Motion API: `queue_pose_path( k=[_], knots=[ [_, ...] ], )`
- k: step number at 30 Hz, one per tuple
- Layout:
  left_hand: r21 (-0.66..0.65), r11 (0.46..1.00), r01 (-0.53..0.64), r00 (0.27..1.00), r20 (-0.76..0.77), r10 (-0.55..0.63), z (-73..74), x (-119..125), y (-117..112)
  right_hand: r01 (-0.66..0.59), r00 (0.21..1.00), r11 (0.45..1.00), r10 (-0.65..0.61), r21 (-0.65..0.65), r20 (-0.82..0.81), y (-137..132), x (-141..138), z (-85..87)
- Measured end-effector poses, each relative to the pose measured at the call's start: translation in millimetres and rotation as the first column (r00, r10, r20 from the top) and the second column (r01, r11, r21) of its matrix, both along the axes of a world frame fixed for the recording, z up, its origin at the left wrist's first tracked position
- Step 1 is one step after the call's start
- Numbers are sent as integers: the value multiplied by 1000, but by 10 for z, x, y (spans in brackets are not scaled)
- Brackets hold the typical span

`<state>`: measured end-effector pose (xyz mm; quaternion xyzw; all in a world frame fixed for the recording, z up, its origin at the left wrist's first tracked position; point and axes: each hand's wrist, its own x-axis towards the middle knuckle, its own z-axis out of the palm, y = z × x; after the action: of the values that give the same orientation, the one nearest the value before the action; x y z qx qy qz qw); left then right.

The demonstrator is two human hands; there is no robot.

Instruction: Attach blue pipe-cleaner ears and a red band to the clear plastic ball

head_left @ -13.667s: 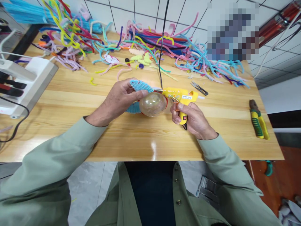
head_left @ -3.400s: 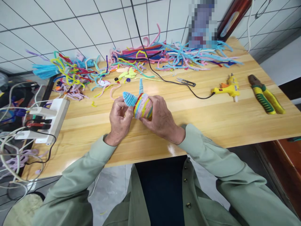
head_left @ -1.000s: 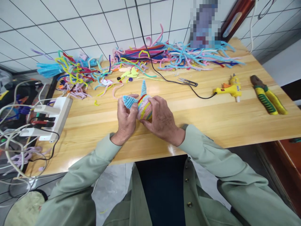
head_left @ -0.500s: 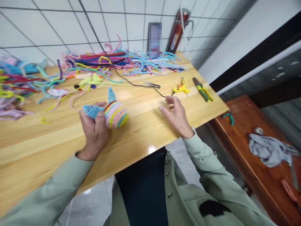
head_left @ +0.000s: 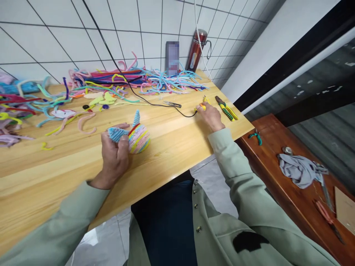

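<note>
My left hand [head_left: 115,153] pinches one of two blue fuzzy cone-like pieces on a round pipe-cleaner craft [head_left: 139,139] striped in pink, yellow and blue with a red band. The other blue piece [head_left: 136,118] points up and away. Over on the right, my right hand [head_left: 211,116] has its fingers closed around a small yellow hot glue gun [head_left: 203,106], mostly covered by the hand. A black cord runs from the glue gun across the table. Beside that hand lie pliers [head_left: 226,109] with green and yellow handles.
Thread snips [head_left: 172,104] lie mid-table. Piles of coloured pipe cleaners [head_left: 111,78] line the tiled wall. A phone [head_left: 172,59] and a red flask [head_left: 196,51] stand behind them. On a lower brown bench [head_left: 266,159] are green-handled pliers [head_left: 256,138] and a grey cloth [head_left: 298,170].
My right hand has moved forward from bare tabletop onto the glue gun and closed around it. My left hand keeps its hold on the striped craft. The camera view has shifted slightly.
</note>
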<state>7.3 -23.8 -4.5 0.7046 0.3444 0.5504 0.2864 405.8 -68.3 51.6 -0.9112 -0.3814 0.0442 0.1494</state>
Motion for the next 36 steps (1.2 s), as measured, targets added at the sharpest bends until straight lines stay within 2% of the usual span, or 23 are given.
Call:
queue_pose_path(
  k=[3,5,7,11,13,15,17,18,20,23,24,26,29,32,36],
  knots=[
    [-25,999,33,999,35,-32,-19,-8,7,-64,998,993,63,-95,-10,50,-80,-46],
    [-13,999,31,999,37,-30,-39,-11,17,-44,998,990,48,-131,32,39,-71,-74],
    [-15,999,48,998,37,-48,-62,-16,31,30,998,992,-22,-126,64,21,-19,-103],
    [-33,996,79,995,58,-77,-78,-21,43,193,981,981,-193,-7,0,24,126,-167],
    [-40,997,68,997,47,-66,-63,-14,35,228,972,964,-216,139,-94,34,183,-194],
    [-52,998,46,998,49,-43,-37,1,21,237,962,899,-163,368,-221,35,209,-209],
    [-58,998,25,998,61,-21,-5,21,8,257,937,754,-41,605,-347,21,181,-201],
    [-54,998,18,998,68,-15,12,31,2,257,920,690,40,677,-389,6,138,-184],
    [-41,999,8,997,82,-4,42,48,-7,220,876,626,210,748,-433,-37,-11,-121],
    [-34,999,-1,997,82,4,63,58,-12,107,728,599,496,793,-473,-112,-366,37],
    [-36,999,-1,997,80,4,60,56,-11,79,597,588,618,805,-511,-128,-499,96],
    [-48,999,7,997,83,-3,43,48,-5,20,421,600,721,800,-551,-134,-750,209],
    [-94,995,24,994,113,-13,7,35,10,-117,305,627,761,770,-573,-76,-1026,346],
    [-127,991,35,992,127,-19,-14,29,21,-279,189,643,765,713,-615,22,-1172,447],
    [-153,987,58,991,129,-38,-24,23,6,-497,57,599,744,628,-666,132,-1242,513]
  ],
)
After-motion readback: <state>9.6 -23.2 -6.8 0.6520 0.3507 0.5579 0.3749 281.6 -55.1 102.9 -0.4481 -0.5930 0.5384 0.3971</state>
